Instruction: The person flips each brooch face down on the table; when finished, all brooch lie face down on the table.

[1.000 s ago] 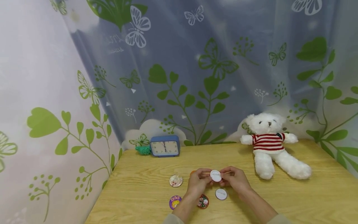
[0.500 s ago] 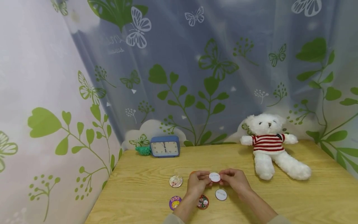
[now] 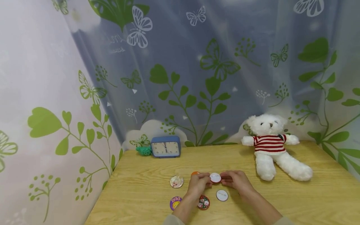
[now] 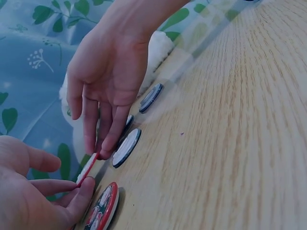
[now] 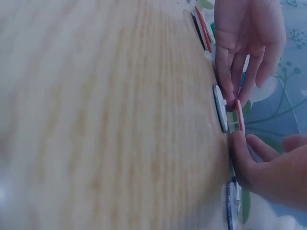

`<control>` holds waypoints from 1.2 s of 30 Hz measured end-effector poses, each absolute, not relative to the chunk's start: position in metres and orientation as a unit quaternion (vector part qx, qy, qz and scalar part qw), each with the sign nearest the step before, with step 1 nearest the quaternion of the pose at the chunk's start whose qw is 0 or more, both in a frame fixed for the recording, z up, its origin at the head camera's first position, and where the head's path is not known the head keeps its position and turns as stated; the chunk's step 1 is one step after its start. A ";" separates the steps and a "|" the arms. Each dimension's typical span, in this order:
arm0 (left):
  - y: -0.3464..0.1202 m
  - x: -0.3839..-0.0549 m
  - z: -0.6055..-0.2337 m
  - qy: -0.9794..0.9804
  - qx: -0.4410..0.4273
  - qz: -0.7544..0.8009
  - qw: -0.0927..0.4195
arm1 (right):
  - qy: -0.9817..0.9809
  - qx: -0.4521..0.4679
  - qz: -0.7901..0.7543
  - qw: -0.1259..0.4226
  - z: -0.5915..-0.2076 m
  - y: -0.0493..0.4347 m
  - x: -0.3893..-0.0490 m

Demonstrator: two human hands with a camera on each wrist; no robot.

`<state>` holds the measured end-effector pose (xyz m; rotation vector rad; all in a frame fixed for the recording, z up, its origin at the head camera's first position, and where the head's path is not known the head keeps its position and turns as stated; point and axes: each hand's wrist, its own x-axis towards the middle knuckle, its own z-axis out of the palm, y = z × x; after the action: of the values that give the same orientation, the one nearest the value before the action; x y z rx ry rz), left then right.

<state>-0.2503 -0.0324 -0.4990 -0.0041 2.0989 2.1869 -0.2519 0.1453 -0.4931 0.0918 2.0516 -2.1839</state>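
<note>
At lower left the left hand (image 4: 36, 191) pinches a red-edged badge (image 4: 86, 171); the right hand (image 4: 110, 74), upper centre-left, meets its other edge, beside badges (image 4: 127, 148) on the wooden surface (image 4: 230, 134).

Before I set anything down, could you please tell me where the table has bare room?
Bare table lies between the clock and the bear, and in front of the bear, right of the right hand. It is crowded around that hand and the left hand, where badges lie close by.
</note>
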 end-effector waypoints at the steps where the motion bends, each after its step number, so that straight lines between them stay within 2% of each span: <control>1: -0.032 -0.250 -0.498 0.694 -0.001 0.718 0.055 | 0.684 0.028 -0.726 0.072 -0.492 0.145 -0.251; 36: -0.031 -0.245 -0.491 0.745 -0.009 0.666 0.047 | 0.706 -0.012 -0.701 0.100 -0.483 0.148 -0.246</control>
<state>-0.2452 -0.0308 -0.4910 -0.0262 2.2720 2.0308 -0.2459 0.1481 -0.4830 -0.0342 2.0880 -2.0725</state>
